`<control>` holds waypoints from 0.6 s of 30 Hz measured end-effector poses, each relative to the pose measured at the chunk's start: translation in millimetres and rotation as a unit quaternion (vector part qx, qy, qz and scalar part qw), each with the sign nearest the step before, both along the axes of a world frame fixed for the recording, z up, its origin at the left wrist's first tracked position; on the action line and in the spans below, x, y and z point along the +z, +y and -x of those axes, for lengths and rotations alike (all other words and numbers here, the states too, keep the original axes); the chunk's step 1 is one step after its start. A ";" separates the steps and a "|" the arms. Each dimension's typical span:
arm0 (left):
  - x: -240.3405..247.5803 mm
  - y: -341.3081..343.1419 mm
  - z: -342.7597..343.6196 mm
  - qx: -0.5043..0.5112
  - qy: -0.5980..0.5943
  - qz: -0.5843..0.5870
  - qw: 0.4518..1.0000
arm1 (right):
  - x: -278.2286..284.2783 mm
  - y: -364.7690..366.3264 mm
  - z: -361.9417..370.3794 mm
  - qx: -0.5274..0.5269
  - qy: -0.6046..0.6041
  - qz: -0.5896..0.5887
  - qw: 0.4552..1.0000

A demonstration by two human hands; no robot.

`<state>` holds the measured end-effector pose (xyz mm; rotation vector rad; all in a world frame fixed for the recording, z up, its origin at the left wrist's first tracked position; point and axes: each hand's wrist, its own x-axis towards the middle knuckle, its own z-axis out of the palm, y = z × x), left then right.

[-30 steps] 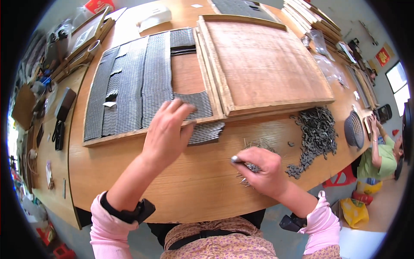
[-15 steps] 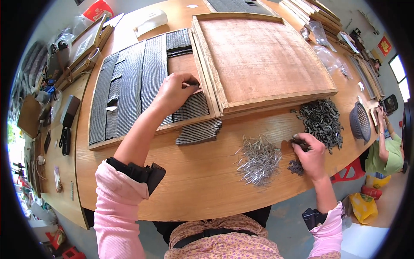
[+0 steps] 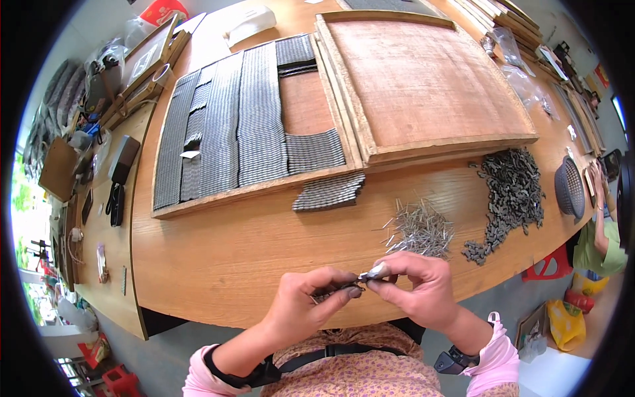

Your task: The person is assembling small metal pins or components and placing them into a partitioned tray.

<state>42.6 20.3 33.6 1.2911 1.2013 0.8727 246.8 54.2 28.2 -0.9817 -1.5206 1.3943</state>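
Note:
My left hand (image 3: 311, 298) and my right hand (image 3: 417, 288) meet close to my body at the table's near edge. Between their fingertips they pinch a small dark metal piece (image 3: 350, 286), and a thin silvery pin (image 3: 374, 271) shows at my right thumb. Just beyond my right hand lies a loose pile of silvery pins (image 3: 420, 228). A heap of small dark metal pieces (image 3: 509, 192) sits to its right. A short woven strip of joined dark pieces (image 3: 329, 192) lies on the table in front of the wooden tray.
A shallow wooden tray (image 3: 198, 202) holds several long strips of joined dark pieces (image 3: 254, 119). A second wooden tray (image 3: 430, 79) sits upside down beside it. A dark round basket (image 3: 569, 188) stands at the right edge, near another person's arm (image 3: 598, 225). Clutter lines the left bench.
My left hand has come back from the tray and my right hand from the dark heap. Both now meet near my body, pinching a small piece together.

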 end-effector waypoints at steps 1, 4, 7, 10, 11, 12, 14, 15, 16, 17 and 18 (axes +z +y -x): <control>-2.0 -6.0 0.3 0.021 -0.006 -0.006 1.000 | 0.4 -2.0 2.4 0.006 0.001 0.001 1.000; -8.1 -10.9 5.6 0.012 0.018 0.009 1.000 | -3.8 -4.3 4.5 0.043 -0.041 0.005 0.998; -12.0 -12.4 6.2 0.018 0.020 0.007 1.000 | -5.6 -7.2 3.8 0.038 -0.059 0.014 0.997; -8.1 -14.2 9.3 0.004 0.022 0.008 1.000 | -4.5 -10.1 5.2 0.044 -0.049 0.004 0.998; -7.9 -14.3 9.1 0.003 0.021 0.009 1.000 | -4.9 -11.0 5.0 0.045 -0.053 -0.001 0.998; -7.1 -14.3 8.8 0.005 0.014 0.003 1.000 | -5.2 -11.7 4.7 0.046 -0.056 -0.005 0.997; -5.8 -13.4 9.2 0.006 0.007 -0.001 1.000 | -4.7 -11.6 4.9 0.049 -0.067 -0.030 0.996; -5.2 -12.4 10.5 -0.001 0.017 -0.007 1.000 | -4.6 -11.3 5.2 0.052 -0.078 -0.056 0.994; -4.9 -12.2 11.8 -0.007 0.028 -0.012 1.000 | -6.4 -9.9 3.2 0.053 -0.077 -0.054 0.994; -5.3 -12.6 13.1 -0.005 0.028 -0.011 1.000 | -9.1 -7.5 -0.9 0.070 -0.111 -0.100 0.986; -6.1 -13.2 14.6 0.007 0.061 -0.051 0.997 | -10.9 -5.7 -4.4 0.088 -0.143 -0.145 0.975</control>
